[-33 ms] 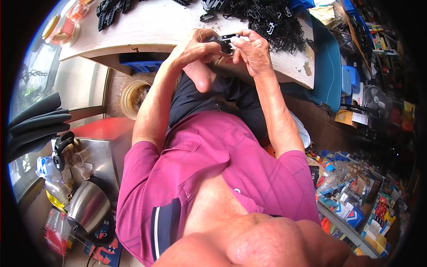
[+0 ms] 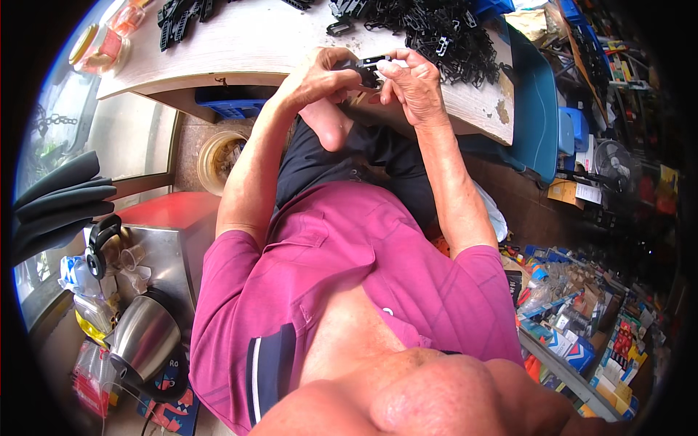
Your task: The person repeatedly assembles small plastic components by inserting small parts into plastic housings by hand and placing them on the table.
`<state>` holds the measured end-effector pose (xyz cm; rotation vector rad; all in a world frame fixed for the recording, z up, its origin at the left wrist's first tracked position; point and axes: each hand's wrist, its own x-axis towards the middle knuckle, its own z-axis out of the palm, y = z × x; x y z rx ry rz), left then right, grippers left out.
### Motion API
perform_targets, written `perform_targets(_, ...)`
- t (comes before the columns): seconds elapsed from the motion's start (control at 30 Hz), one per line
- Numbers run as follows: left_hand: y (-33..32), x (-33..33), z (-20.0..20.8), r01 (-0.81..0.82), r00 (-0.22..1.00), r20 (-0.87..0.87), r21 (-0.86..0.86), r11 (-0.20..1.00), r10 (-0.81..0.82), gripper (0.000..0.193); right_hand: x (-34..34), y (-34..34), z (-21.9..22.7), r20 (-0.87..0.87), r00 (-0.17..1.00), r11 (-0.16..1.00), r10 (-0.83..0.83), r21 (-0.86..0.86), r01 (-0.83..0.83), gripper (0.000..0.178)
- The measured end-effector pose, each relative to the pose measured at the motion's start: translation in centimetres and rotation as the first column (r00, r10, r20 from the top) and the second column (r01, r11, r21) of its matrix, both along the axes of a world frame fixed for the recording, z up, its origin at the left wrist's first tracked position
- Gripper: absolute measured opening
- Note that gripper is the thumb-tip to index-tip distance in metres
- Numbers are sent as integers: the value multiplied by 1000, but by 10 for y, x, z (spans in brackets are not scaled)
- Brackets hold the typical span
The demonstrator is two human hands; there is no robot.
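Observation:
Between my two hands, at the front edge of the table [image 2: 254, 43], is a small black plastic part [image 2: 372, 64] with an open, frame-like shape. My left hand [image 2: 327, 76] grips its left end with the fingers curled round it. On the other end, my right hand [image 2: 413, 81] pinches the part between thumb and fingers. My fingers hide much of it. Just beyond, a big heap of black plastic parts [image 2: 443, 40] spreads over the table's right half. A smaller group of long black toothed strips [image 2: 178, 22] lies at the far left.
Jars [image 2: 98, 49] stand at the table's left end. Under the table is a blue crate [image 2: 231, 107], with a round bucket [image 2: 216, 161] beside it. A teal bin [image 2: 534, 109] adjoins the right end. A steel kettle [image 2: 149, 334] is at lower left; cluttered boxes [image 2: 571, 349] fill the right.

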<state>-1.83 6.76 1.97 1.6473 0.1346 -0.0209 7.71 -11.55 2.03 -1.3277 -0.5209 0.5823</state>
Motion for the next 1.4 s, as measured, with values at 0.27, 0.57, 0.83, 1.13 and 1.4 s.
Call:
perform_targets(0.27,-2,1,-3,0,1000,15,19,1000,-1,26,-3,-3,-1,-31,999,999,-18,30,19,35)
perform_targets(0.57,-1,0,-3,36,999,11,6,999,-36,26,-6,-2,1,-33,999,999,-23,44,24,36)
perform_targets(0.83,0,0,-5,56,998,13,-10,998,-56,26,-8,-3,-1,-42,999,999,-21,37,22,37)
perform_targets(1.13,-5,8,5,-48,997,-56,-79,996,43,33,-12,-3,3,-112,994,998,13,57,-7,34)
perform_targets(1.4,-29,7,-11,-283,959,-78,-321,904,273,19,-16,-3,-3,-72,991,992,-108,-78,103,35)
